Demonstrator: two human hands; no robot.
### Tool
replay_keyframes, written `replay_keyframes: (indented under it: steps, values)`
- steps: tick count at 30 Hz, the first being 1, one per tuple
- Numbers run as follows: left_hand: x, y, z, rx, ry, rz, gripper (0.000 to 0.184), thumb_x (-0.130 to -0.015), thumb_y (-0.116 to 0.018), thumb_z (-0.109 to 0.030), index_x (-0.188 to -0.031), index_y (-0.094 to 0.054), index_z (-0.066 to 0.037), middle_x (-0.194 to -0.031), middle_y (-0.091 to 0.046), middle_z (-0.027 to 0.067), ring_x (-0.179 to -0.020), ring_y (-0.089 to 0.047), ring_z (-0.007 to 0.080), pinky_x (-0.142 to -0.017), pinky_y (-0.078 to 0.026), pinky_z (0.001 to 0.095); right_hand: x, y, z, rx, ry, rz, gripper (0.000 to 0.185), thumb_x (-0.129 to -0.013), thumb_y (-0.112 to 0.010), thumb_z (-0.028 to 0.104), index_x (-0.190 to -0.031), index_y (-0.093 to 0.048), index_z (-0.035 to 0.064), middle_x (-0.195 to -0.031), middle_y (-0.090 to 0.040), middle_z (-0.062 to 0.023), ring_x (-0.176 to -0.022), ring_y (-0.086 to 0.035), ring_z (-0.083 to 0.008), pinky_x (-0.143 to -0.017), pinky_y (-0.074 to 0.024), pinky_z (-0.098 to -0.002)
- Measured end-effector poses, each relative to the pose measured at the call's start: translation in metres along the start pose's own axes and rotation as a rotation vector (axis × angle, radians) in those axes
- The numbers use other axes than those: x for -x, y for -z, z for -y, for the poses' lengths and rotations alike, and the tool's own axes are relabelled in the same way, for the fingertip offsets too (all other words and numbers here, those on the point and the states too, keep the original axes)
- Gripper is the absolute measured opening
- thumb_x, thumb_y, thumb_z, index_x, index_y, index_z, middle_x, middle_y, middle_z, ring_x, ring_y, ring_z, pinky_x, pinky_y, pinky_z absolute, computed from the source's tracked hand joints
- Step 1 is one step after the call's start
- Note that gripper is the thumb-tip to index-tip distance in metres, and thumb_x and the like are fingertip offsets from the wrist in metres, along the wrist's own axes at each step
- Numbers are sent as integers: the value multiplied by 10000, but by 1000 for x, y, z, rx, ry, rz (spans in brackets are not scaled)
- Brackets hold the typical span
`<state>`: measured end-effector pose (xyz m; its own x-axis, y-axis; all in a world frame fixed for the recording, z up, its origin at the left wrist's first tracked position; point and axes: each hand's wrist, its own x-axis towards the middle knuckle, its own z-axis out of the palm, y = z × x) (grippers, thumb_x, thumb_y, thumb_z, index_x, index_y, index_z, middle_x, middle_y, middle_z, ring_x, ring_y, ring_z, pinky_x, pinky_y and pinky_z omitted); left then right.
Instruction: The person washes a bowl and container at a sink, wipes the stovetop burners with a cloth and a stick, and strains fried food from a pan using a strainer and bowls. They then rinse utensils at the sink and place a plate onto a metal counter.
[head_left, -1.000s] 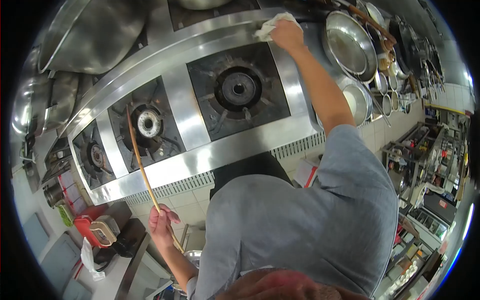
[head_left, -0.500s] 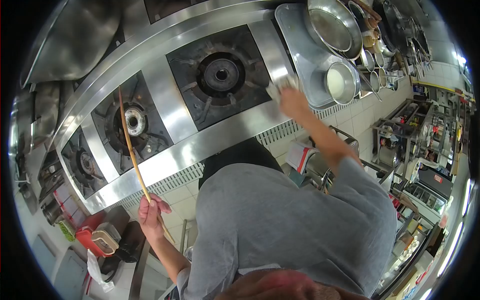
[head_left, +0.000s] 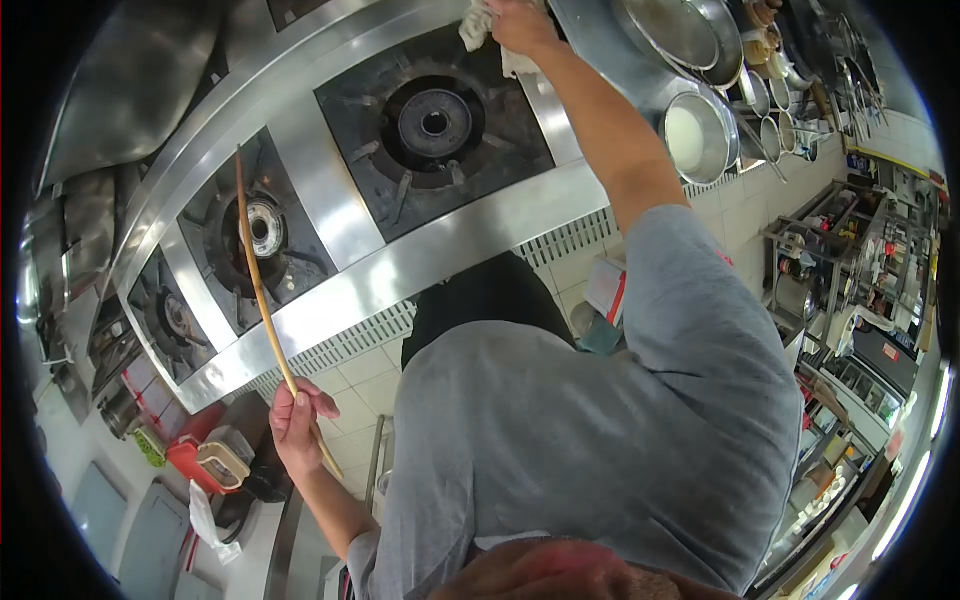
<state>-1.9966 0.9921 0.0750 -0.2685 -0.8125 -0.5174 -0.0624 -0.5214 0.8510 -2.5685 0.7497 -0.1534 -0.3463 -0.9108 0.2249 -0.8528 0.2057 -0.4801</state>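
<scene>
My left hand (head_left: 296, 425) is closed around the lower part of a long, thin wooden stick (head_left: 262, 295). The stick slants up in front of the left-hand burner (head_left: 262, 228), its tapered tip near the back of the stove. Reaching far forward, my right hand (head_left: 525, 28) grips a crumpled whitish cloth (head_left: 478, 26). Part of that cloth lies against the steel strip at the back right of the large burner (head_left: 434, 124). Some of my right fingers are hidden by the cloth and the frame's top edge.
Right of the stove a grey metal tray (head_left: 632, 70) bears large metal pans (head_left: 672, 30) and a pot of whitish contents (head_left: 686, 138). At far left hangs a big metal wok-like surface (head_left: 125, 90). A red container (head_left: 190, 460) stands at lower left; shelving (head_left: 850, 250) lines the right.
My right hand and the cloth have moved forward along the steel strip, from near the stove's front edge to its back. My left hand keeps the stick in nearly the same place.
</scene>
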Motion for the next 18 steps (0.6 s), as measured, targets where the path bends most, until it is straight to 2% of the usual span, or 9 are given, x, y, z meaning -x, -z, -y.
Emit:
replay_keyframes:
  steps: [3,5,6,7,8,9,11,14,18]
  values:
    - [5,-7,9,13,14,-16,234,-1012,-513,-222,-997,-561,6,-695,-574,67,-655,-568,153,-653,-458,272,49,28,-2,166,184,-28,294,-802,-562,54,-1080,-654,29,-1046,-655,-183,-988,-617,-387,-888,-501,-468]
    - [7,-11,14,35,7,-23,237,-1013,-513,-224,-1000,-561,8,-695,-569,66,-656,-566,155,-652,-457,272,127,55,-4,26,241,-148,280,-806,-570,63,-1067,-661,22,-1032,-656,-198,-993,-612,-400,-881,-501,-466]
    - [8,-13,16,51,0,-21,238,-1014,-513,-225,-1002,-560,8,-696,-567,65,-657,-565,155,-652,-457,273,173,69,-5,-24,118,-11,285,-800,-579,56,-1069,-667,20,-1029,-656,-207,-986,-612,-405,-871,-500,-471]
    - [9,-16,18,65,-10,-20,239,-1014,-513,-226,-1003,-560,8,-696,-564,64,-657,-564,156,-652,-457,274,230,70,2,35,174,-247,271,-780,-605,50,-1039,-675,21,-1031,-659,-210,-998,-620,-392,-863,-503,-468]
    - [9,-19,19,70,-9,-17,237,-1014,-515,-227,-1002,-560,6,-696,-562,62,-658,-563,156,-652,-457,275,278,83,12,32,135,-153,266,-764,-631,60,-1023,-680,28,-1031,-667,-201,-1023,-625,-375,-886,-501,-463]
    - [9,-21,18,70,-10,-10,236,-1013,-517,-227,-1001,-561,4,-696,-559,61,-658,-562,156,-653,-457,277,327,86,16,-14,148,12,240,-734,-663,76,-971,-683,45,-1015,-655,-159,-954,-628,-356,-853,-493,-462]
    - [11,-22,16,46,6,29,232,-1011,-521,-229,-997,-562,-1,-697,-556,58,-657,-560,156,-653,-457,279,365,118,56,-214,387,148,209,-735,-655,53,-941,-671,78,-1023,-641,-108,-971,-614,-342,-858,-488,-454]
    - [5,-14,17,-14,-1,116,227,-1006,-529,-231,-989,-565,-7,-696,-556,54,-654,-560,155,-653,-457,281,367,126,33,-18,256,260,205,-706,-666,33,-902,-677,93,-968,-599,-76,-977,-589,-323,-867,-478,-446]
    - [20,13,14,-92,-34,204,215,-999,-536,-227,-974,-569,-16,-688,-562,48,-651,-564,150,-652,-458,280,393,114,46,-157,42,-60,109,-719,-630,-4,-803,-673,48,-980,-593,-102,-997,-573,-354,-889,-476,-434]
